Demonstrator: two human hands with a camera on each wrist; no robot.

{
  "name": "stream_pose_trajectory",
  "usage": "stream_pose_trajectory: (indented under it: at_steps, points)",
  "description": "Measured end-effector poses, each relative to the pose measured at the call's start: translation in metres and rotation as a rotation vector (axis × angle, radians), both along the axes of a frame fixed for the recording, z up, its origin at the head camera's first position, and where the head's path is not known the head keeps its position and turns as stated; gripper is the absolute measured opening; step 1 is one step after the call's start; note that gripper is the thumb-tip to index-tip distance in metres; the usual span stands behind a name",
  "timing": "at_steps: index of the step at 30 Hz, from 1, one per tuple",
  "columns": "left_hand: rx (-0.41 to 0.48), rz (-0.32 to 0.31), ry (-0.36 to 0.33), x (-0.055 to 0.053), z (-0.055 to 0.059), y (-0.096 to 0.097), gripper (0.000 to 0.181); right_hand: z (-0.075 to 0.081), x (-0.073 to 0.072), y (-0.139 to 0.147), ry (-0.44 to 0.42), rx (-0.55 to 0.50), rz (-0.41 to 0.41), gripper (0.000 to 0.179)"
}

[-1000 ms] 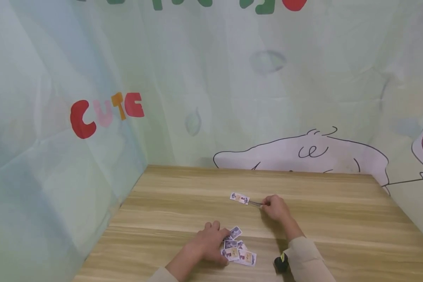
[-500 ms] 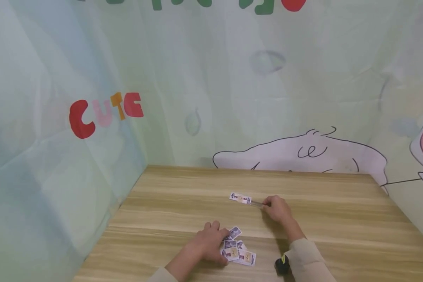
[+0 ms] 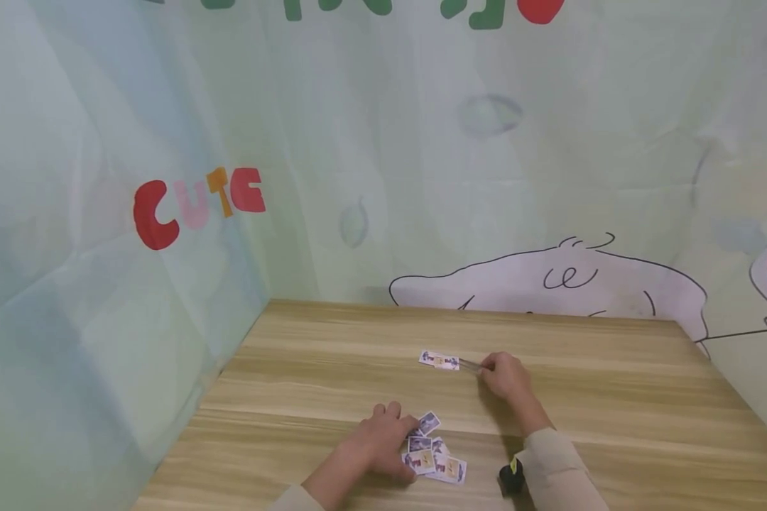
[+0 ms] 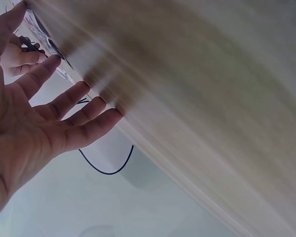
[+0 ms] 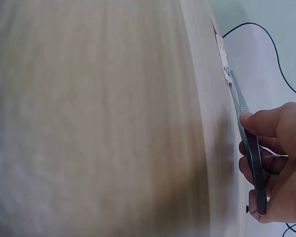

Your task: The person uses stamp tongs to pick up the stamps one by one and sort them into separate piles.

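My right hand (image 3: 506, 376) holds metal tweezers (image 5: 247, 133) between thumb and fingers. The tweezer arms stand slightly apart in the right wrist view, tips right at the edge of the small printed paper stamps (image 3: 439, 360). Those stamps lie side by side in a short row, partly overlapping. Nearer the body, my left hand (image 3: 385, 441) rests on the table with fingers spread, fingertips on the wood in the left wrist view. Its thumb and index finger lie along a loose pile of several similar stamps (image 3: 431, 458), hiding its left edge.
The wood-grain table (image 3: 307, 369) reaches back to a printed cloth wall (image 3: 358, 142). A small black object (image 3: 511, 480) with a yellow piece on top stands beside my right sleeve (image 3: 552, 454).
The right-hand stamp of the row has shifted slightly right, so the row looks longer. The tweezer arms have spread apart. My left hand and the pile have stayed put.
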State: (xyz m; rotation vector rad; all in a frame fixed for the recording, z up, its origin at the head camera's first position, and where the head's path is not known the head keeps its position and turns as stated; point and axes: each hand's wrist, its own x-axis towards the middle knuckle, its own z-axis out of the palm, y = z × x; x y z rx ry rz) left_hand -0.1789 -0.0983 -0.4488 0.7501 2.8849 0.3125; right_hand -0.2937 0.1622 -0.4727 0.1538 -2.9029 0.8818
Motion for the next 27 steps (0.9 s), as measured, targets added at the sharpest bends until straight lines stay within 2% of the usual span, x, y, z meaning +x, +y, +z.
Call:
stream_pose_trajectory:
  at_steps: [8,12,21,24,27]
  points:
    - [0.004,0.007,-0.007,0.001,0.001,0.001,0.080,-0.001,0.007,0.010,-0.019,-0.052,-0.042,0.018]
    - [0.001,0.010,-0.003,0.001,0.001,0.001,0.080,0.001,0.012,0.016,-0.008,-0.085,-0.036,0.016]
    - [-0.002,0.008,-0.007,0.002,0.001,0.000,0.080,0.010,0.028,0.026,0.026,-0.189,0.055,0.007]
    - [-0.004,0.008,-0.009,0.001,0.001,0.000,0.081,0.014,0.031,0.028,0.017,-0.190,0.082,0.006]
    - [-0.009,0.006,-0.008,0.000,0.001,-0.001,0.081,0.015,0.034,0.029,-0.001,-0.173,0.142,0.003]
